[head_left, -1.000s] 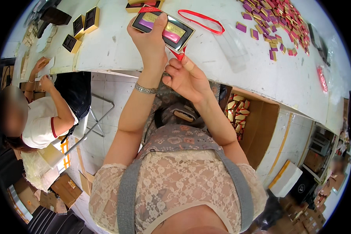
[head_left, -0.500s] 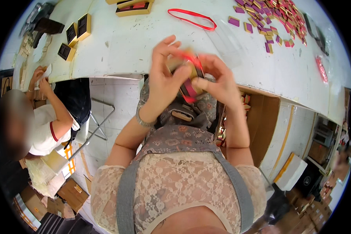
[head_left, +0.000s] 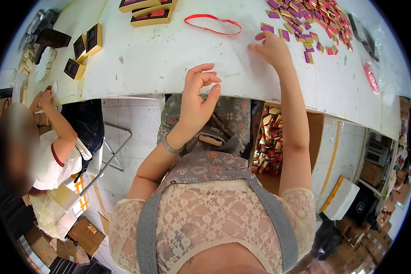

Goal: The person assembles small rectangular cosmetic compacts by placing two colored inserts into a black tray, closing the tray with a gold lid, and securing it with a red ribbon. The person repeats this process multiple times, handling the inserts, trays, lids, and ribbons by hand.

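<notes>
My left hand (head_left: 198, 98) is raised over the table's near edge, its fingers loosely bent and apart with nothing in them. Farther out, my right hand (head_left: 273, 51) reaches over the tabletop, thumb and fingers apart. Nearest to its fingertips lie small purple-and-gold boxes (head_left: 267, 28) at the edge of a large heap. A loop of red ribbon (head_left: 212, 17) rests on the table to the left of that hand. Under the table edge, a cardboard box (head_left: 316, 137) holds many small red, gold and white boxes (head_left: 270, 139), partly hidden by my right arm.
Gold boxes with dark inserts (head_left: 94, 39) stand at the left, and more gold boxes (head_left: 151, 17) at the far middle. A tape dispenser (head_left: 52, 39) is at the far left. A co-worker (head_left: 61, 141) sits at left. A red packet (head_left: 371, 77) lies at right.
The small box with red ribbon that both hands held has left them. My right hand has moved out toward the purple-and-gold boxes. The left hand has stayed near the edge, its fingers now free.
</notes>
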### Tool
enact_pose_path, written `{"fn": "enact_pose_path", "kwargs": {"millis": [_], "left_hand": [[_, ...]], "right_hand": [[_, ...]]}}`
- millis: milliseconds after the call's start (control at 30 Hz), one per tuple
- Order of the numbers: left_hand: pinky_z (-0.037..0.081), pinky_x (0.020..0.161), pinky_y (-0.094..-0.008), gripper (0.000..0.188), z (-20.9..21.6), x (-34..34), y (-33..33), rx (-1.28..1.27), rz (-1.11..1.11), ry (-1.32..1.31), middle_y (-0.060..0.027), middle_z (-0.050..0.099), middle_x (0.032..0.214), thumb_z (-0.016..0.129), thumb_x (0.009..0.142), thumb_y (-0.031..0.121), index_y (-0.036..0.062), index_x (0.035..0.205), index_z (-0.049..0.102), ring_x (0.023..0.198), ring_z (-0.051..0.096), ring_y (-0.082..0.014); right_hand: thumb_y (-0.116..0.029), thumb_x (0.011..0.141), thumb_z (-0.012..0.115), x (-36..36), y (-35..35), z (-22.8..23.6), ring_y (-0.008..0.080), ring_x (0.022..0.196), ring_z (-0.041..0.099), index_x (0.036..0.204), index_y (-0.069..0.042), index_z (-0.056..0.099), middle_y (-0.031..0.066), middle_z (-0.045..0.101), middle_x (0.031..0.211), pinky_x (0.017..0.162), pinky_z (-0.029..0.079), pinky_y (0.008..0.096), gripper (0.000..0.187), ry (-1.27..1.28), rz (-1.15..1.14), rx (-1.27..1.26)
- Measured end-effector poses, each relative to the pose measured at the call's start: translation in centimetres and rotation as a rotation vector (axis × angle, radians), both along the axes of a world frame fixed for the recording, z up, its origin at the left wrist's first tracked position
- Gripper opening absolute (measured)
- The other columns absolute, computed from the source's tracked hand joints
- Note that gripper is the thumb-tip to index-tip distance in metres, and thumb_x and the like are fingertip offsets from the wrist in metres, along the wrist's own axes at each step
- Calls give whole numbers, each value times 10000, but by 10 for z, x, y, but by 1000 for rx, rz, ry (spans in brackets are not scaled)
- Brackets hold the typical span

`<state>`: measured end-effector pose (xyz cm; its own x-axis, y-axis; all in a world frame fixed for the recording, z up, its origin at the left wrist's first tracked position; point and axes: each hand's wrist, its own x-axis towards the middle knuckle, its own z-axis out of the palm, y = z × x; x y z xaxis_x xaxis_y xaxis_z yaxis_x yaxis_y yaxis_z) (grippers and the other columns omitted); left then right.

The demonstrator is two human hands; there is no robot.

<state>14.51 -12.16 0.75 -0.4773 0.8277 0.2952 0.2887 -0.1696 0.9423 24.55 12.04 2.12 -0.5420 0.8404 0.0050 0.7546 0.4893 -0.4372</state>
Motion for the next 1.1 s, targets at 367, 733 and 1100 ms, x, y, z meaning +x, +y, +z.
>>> {"fn": "enact_pose_path", "kwargs": {"millis": [367, 733, 1100], "left_hand": [[505, 911, -448, 283, 20, -39, 26, 162, -53, -959, -101, 607, 1011, 419, 985, 141, 26, 1242, 441, 934, 622, -212], [459, 978, -510, 493, 42, -44, 4, 34, -135, -939, -282, 359, 1385, 431, 791, -77, 3, 1275, 386, 1264, 415, -513], [515, 717, -249, 483, 17, -17, -32, -173, -17, -178, -145, 482, 1269, 506, 980, 176, 41, 1382, 274, 937, 626, -152]], "right_hand": [[-111, 855, 671, 34, -141, 40, 228, 542, 570, 984, -42, 705, 89, 634, 658, 527, 450, 333, 151, 503, 461, 201], [-256, 682, 855, 6, -170, 22, 209, 841, 657, 1409, -50, 360, 148, 629, 1009, 695, 518, 304, 903, 487, 513, -200], [-163, 942, 573, -2, -171, 6, 119, 814, 570, 1277, -50, 400, 114, 474, 1156, 683, 488, 258, 393, 871, 239, -972]]}}
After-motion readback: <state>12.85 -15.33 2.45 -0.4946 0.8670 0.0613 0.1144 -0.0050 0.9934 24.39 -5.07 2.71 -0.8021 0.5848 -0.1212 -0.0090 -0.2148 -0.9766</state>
